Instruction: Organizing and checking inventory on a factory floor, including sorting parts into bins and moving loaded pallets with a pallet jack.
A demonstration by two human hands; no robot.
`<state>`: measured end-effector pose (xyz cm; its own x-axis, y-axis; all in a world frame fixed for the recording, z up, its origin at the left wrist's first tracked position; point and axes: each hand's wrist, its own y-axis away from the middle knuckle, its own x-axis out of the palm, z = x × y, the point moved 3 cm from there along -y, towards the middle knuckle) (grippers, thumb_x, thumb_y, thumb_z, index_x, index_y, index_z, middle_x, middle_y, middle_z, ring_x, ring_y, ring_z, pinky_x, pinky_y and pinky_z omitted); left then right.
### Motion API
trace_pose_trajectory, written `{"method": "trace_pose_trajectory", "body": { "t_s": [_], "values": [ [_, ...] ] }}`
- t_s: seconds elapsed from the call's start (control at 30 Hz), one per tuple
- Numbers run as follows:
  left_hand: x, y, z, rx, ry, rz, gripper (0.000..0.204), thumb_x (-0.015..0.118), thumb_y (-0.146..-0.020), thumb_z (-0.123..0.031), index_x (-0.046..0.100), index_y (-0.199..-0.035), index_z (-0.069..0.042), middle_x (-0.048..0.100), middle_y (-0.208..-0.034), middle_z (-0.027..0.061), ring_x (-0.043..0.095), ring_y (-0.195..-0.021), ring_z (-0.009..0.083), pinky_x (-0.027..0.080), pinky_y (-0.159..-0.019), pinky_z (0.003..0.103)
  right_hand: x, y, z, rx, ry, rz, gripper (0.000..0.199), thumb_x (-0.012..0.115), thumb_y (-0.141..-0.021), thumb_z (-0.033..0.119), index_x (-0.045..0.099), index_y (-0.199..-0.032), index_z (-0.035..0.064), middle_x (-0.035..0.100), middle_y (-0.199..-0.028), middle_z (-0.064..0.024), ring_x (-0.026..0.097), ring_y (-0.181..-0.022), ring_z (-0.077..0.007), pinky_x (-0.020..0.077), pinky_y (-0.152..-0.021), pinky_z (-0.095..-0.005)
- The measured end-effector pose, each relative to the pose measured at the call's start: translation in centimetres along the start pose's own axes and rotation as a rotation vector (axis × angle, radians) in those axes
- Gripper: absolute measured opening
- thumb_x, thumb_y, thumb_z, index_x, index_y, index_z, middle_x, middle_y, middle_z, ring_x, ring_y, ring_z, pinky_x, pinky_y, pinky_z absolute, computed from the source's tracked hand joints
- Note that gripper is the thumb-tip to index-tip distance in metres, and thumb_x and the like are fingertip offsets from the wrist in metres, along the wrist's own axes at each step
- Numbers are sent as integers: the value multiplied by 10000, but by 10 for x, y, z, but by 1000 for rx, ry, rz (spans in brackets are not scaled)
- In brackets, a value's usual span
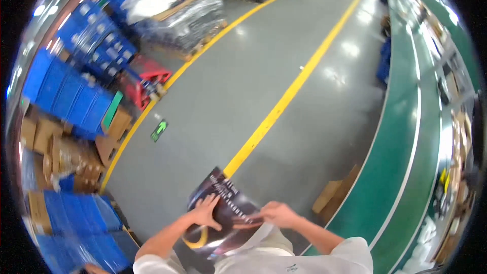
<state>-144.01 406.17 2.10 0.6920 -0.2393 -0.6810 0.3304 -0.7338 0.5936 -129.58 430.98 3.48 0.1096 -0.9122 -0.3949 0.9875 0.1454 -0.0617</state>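
Note:
A dark, glossy printed package (pixel 223 213) with pale lettering and a yellow curve is held in front of my body, tilted. It could be a flat box or a bag; I cannot tell which. My left hand (pixel 205 214) lies on its printed face with the fingers spread. At the package's right edge, my right hand (pixel 278 215) is closed in a grip, its fingertips partly hidden. The underside of the package does not show.
Yellow lines (pixel 284 102) run along the grey floor. Blue crates (pixel 68 89), cartons (pixel 76 157) and a red pallet jack (pixel 147 78) stand at left. A long green conveyor (pixel 390 172) runs along the right, with an open carton (pixel 335 194) beside it.

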Motion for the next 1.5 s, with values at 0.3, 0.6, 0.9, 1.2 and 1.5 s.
{"method": "trace_pose_trajectory", "body": {
  "t_s": [0.3, 0.6, 0.9, 1.2, 1.5],
  "values": [
    [96, 74, 42, -177, 1035, -235, 609, 703, -623, -336, 541, -1116, -18, 619, -976, 130, 569, -924, 219, 432, -843, 339, 51, -53, 26, 18, 289, -405, 204, 533, -656, -47, 599, -819, 56, 593, -872, -106, 542, -861, -267, 452, -755, -351],
    [118, 435, 65, -1185, 678, -1882, 236, 640, -741, -208, 561, -841, -9, 625, -780, 135, 588, -671, 191, 454, -609, 338, 121, -82, -53, 147, 142, -205, 215, 473, -846, 83, 549, -1016, -24, 586, -911, -87, 542, -787, -180, 447, -710, -291],
    [244, 642, -111, -2119, -630, -2719, 180, 631, -783, -46, 610, -916, 74, 636, -852, 88, 587, -720, 131, 482, -686, 263, 210, -101, -95, 472, -29, 416, 91, 483, -842, 92, 534, -811, 22, 516, -655, -38, 470, -553, -101, 379, -464, -236],
    [334, 638, -69, -2446, -236, -2856, 326, 687, -759, -200, 602, -846, 102, 641, -809, 113, 590, -703, 167, 475, -663, 318, 245, -180, -129, 673, 39, 719, 88, 512, -856, 128, 508, -808, 54, 518, -648, -46, 462, -495, -117, 370, -423, -238],
    [439, 611, 102, -2254, 283, -2254, 297, 685, -722, -239, 572, -914, -42, 609, -778, 170, 612, -733, 296, 451, -654, 383, 256, -212, -55, 451, 30, 494, 61, 520, -847, 109, 524, -854, 49, 493, -662, -13, 466, -530, -82, 382, -447, -207]
  ]
}}
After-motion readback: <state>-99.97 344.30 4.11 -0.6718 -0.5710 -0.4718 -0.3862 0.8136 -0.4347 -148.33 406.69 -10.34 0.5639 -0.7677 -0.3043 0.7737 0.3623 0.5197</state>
